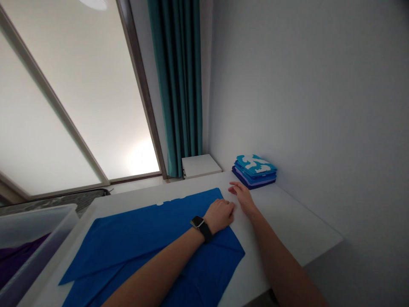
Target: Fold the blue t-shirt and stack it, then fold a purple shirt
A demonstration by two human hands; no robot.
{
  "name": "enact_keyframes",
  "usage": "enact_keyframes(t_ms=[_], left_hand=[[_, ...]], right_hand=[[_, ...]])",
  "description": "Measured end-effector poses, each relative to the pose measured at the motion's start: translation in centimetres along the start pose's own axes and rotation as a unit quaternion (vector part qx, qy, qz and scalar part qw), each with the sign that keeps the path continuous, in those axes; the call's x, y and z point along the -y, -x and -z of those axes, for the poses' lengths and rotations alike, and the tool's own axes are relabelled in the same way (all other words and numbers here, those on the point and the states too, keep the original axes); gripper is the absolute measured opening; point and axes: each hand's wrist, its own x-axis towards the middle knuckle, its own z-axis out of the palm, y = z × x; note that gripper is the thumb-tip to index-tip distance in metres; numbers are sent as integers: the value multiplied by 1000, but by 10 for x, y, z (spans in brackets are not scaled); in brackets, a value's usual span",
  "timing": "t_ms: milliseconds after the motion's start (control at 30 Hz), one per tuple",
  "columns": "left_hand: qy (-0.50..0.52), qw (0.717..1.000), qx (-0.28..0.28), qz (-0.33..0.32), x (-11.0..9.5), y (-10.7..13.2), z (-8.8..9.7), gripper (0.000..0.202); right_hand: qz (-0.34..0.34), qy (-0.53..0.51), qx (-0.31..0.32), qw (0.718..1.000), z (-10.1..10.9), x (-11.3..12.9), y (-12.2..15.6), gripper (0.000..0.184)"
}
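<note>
A blue T-shirt (143,234) lies spread on the white table, with sleeve-like corners to the left and right and a bit of white print at its far edge. My left hand (220,214), a black watch (201,228) on its wrist, rests at the shirt's right edge. Its fingers are curled closed there; the fingertips and the cloth under them are partly hidden. Just beyond that edge, my right hand (243,198) hovers low over the table, fingers apart and holding nothing. The folded stack is right behind it.
On the white table (287,221), against the wall, sits a stack of folded clothes (254,172) in blue and purple. A translucent bin (60,232) with purple cloth (22,256) stands at the left. Behind are a small white cabinet (201,165), a teal curtain (182,85) and frosted panels (89,85).
</note>
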Motion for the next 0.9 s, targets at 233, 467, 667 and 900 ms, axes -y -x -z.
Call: enact_keyframes(t_ms=[233, 467, 667, 900], left_hand=[[200, 970, -102, 89, 38, 6, 38, 16], [344, 908, -199, 136, 82, 6, 59, 13], [392, 886, -206, 140, 87, 9, 59, 13], [411, 891, -175, 85, 75, 9, 57, 15]], right_hand=[[31, 127, 16, 991, 0, 11, 5, 32], [110, 305, 96, 941, -12, 22, 15, 32], [114, 399, 146, 898, -22, 25, 24, 36], [17, 445, 143, 884, -30, 32, 17, 39]])
